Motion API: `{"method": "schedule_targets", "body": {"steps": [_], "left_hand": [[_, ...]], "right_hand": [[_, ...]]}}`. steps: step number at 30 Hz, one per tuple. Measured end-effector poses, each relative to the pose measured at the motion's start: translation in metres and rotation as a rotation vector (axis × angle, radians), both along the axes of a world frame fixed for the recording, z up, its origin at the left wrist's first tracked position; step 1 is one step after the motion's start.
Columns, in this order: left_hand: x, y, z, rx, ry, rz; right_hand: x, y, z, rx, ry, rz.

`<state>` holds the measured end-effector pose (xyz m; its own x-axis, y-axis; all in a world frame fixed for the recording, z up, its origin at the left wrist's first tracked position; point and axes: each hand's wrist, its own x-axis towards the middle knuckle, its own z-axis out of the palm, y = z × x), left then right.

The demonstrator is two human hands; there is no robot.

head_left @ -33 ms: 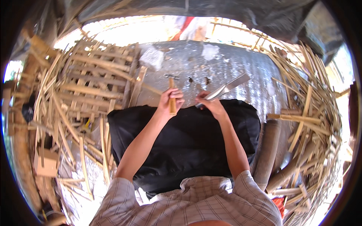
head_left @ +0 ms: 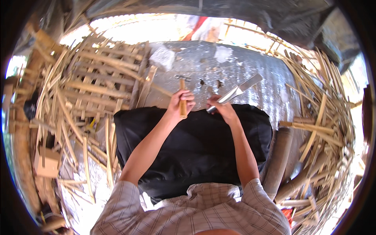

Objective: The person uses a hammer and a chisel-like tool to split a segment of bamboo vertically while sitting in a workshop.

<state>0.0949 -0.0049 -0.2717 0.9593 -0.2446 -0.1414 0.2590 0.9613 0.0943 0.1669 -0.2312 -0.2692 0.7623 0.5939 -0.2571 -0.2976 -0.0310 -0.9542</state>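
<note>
My left hand (head_left: 181, 102) is closed round a short piece of split bamboo (head_left: 183, 109), held roughly upright with its ends showing above and below the fingers. To its right, my right hand (head_left: 222, 109) grips a knife (head_left: 239, 88) by its shiny metal handle. The broad blade tilts up and away to the right, apart from the bamboo. Both hands are just beyond a black cloth (head_left: 196, 145) spread over my lap.
Ahead lies a grey sheet (head_left: 192, 58) with a pale stone (head_left: 161, 58) on it. A slatted bamboo lattice (head_left: 105, 78) stands left, with loose strips around it. A thick bamboo pole (head_left: 279, 160) and piled strips (head_left: 321, 156) are on the right. A cardboard box (head_left: 47, 162) sits far left.
The whole view has shifted slightly. Both hands keep hold of the bamboo and the knife, in nearly the same position.
</note>
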Motion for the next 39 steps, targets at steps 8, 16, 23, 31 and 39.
{"method": "schedule_targets", "body": {"steps": [8, 16, 23, 31, 39], "left_hand": [[-0.002, -0.008, 0.007, 0.07, 0.088, 0.031], [0.003, -0.013, -0.001, 0.253, 0.069, 0.01], [0.001, -0.016, 0.008, 0.681, 0.105, 0.046], [0.006, -0.028, -0.006, 1.32, -0.002, 0.157], [0.008, -0.022, -0.012, 1.392, 0.028, 0.207]], "right_hand": [[0.009, -0.004, 0.004, 0.102, -0.138, -0.17], [-0.002, 0.004, 0.001, 0.018, -0.243, -0.217], [0.017, -0.003, -0.049, -0.24, -0.778, -0.195], [-0.007, 0.013, -0.007, -0.51, -0.723, -0.114], [-0.001, 0.012, -0.006, -0.554, -1.0, -0.198]]}}
